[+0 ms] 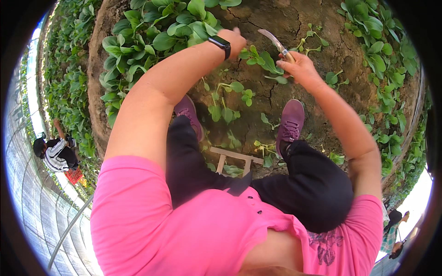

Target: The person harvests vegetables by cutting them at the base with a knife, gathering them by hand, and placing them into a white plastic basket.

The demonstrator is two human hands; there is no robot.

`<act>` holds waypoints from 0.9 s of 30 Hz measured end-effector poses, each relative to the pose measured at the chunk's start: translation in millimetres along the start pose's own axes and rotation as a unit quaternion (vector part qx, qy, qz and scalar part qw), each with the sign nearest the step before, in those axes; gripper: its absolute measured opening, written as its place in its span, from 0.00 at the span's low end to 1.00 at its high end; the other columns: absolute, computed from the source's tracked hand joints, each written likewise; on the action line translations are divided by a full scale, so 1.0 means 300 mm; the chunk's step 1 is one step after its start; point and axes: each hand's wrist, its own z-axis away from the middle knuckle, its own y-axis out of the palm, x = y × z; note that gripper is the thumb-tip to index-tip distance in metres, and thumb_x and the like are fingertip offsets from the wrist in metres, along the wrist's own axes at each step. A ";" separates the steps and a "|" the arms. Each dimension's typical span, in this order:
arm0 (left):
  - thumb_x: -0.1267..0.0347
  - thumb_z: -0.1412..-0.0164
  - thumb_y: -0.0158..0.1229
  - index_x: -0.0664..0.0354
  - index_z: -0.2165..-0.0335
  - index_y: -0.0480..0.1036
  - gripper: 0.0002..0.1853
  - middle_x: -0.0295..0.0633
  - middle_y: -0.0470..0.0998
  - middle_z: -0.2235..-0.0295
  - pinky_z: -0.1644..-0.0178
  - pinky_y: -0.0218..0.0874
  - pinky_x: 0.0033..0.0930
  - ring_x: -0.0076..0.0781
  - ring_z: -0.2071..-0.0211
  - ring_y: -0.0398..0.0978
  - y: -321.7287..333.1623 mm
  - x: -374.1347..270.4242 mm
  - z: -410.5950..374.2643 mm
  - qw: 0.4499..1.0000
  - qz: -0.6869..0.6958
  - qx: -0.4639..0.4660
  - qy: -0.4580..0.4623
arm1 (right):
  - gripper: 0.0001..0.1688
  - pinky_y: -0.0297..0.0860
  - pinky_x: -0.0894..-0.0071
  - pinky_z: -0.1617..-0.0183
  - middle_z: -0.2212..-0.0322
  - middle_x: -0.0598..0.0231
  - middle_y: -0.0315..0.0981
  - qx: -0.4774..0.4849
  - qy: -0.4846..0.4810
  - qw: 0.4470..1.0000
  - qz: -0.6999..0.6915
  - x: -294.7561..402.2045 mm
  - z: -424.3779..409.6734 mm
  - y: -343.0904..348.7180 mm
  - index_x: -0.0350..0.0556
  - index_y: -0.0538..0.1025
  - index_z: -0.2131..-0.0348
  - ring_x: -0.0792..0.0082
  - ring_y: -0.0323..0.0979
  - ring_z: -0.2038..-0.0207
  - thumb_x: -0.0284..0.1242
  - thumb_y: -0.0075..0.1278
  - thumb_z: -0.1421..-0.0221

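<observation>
My right hand (301,69) grips the pale handle of a curved-blade harvesting knife (276,42), its blade pointing up and to the left over the soil. Just left of those fingers is a small leafy green plant (266,62); whether the fingers touch it is unclear. My left hand (236,41), with a black smartwatch (219,42) on the wrist, hovers beside a dense clump of leafy greens (165,38). Its fingers are mostly turned out of sight, so a hold on anything cannot be seen.
Cracked soil (266,17) holds scattered loose greens (224,103) between my purple shoes (291,119). A low wooden stool frame (236,155) shows between my legs. More greens (386,69) line the right. Another person (57,153) crouches far left near a red crate (74,175); one more person (392,231) is lower right.
</observation>
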 end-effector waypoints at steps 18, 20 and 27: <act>0.74 0.54 0.52 0.50 0.49 0.70 0.29 0.52 0.61 0.42 0.58 0.69 0.43 0.50 0.60 0.76 0.353 0.440 0.233 0.967 0.135 -0.104 -0.192 | 0.20 0.57 0.69 0.84 0.85 0.68 0.60 -0.015 0.058 0.989 -0.136 0.158 -0.569 0.657 0.42 0.65 0.76 0.74 0.58 0.86 0.40 0.44 0.42; 0.75 0.54 0.51 0.50 0.48 0.70 0.30 0.49 0.62 0.42 0.57 0.69 0.44 0.49 0.58 0.76 0.362 0.458 0.231 0.964 0.147 -0.103 -0.195 | 0.18 0.56 0.69 0.84 0.84 0.68 0.60 -0.006 0.054 0.983 -0.175 0.152 -0.577 0.673 0.42 0.65 0.74 0.74 0.58 0.85 0.39 0.44 0.42; 0.75 0.53 0.50 0.50 0.50 0.71 0.28 0.44 0.66 0.45 0.58 0.68 0.45 0.48 0.59 0.75 0.377 0.483 0.228 0.964 0.164 -0.101 -0.185 | 0.19 0.60 0.67 0.82 0.82 0.65 0.63 0.007 0.075 0.983 -0.167 0.108 -0.604 0.694 0.40 0.67 0.68 0.70 0.62 0.83 0.41 0.42 0.41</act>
